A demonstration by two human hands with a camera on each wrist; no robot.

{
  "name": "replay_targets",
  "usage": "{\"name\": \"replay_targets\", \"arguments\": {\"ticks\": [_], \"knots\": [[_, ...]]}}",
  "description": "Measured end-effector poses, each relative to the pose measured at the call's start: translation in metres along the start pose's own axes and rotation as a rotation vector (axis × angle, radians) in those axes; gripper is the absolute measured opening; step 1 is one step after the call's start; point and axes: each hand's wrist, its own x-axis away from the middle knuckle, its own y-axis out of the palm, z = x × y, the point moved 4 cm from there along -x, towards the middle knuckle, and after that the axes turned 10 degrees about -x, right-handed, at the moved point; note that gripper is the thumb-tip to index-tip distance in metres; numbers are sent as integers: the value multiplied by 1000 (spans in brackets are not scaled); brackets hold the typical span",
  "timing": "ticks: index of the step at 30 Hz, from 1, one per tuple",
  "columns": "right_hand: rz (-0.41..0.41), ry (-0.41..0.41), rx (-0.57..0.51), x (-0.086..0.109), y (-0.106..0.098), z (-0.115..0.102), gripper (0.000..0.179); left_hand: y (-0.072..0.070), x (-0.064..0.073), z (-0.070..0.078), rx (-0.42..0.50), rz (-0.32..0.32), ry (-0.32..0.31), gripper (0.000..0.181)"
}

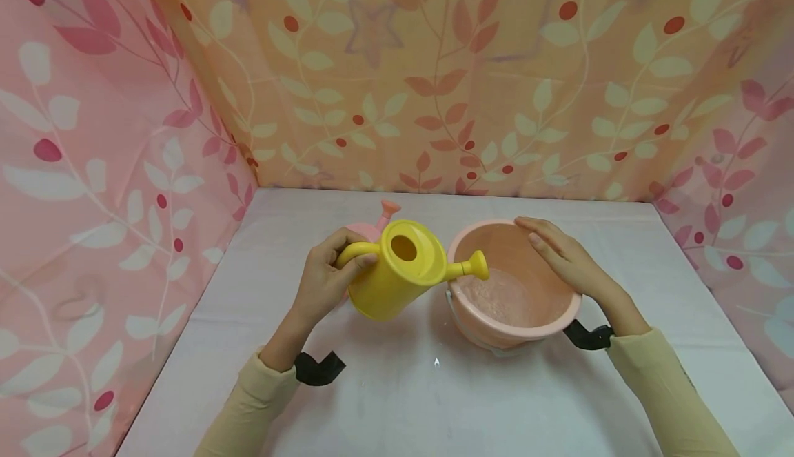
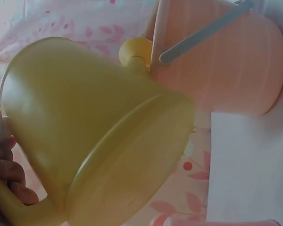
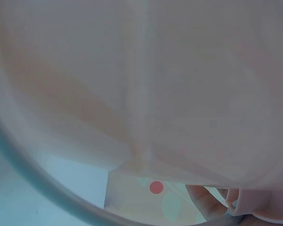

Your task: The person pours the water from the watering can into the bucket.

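Note:
My left hand [image 1: 331, 271] grips the handle of a yellow watering can [image 1: 397, 271], which is held tilted to the right. Its flared spout reaches over the left rim of a pink bucket [image 1: 515, 326]. On the bucket's right side, my right hand [image 1: 567, 257] holds the rim, thumb inside and fingers along the outside. Glints show on the bucket's floor, and its pale handle [image 2: 205, 33] hangs down outside. In the right wrist view the bucket wall [image 3: 203, 94] fills most of the picture, with a few fingers [image 3: 207, 202] beside a handle lug.
Behind the yellow can stands a pink watering can [image 1: 364, 230], partly hidden, its spout pointing up. A pale cloth covers the table [image 1: 397, 409]. Patterned fabric [image 1: 434, 85] hangs at the back and both sides. Black bands [image 1: 318, 369] sit at both wrists.

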Motion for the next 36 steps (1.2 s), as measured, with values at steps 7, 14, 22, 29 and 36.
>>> {"name": "replay_targets", "arguments": {"ticks": [7, 14, 22, 29, 36], "knots": [[-3, 4, -11, 0, 0, -2, 40, 3, 0, -5, 93, 39, -10, 16], [-7, 18, -6, 0, 0, 0, 41, 5, 0, -5, 168, 50, -31, 21], [3, 23, -9, 0, 0, 2, 41, 7, 0, -6, 226, 61, -57, 23], [-2, 10, -6, 0, 0, -1, 40, 7, -1, -6, 229, 81, -50, 19], [13, 10, -25, -1, 1, -2, 39, 7, -3, -4, 235, 70, -36, 19]]}}
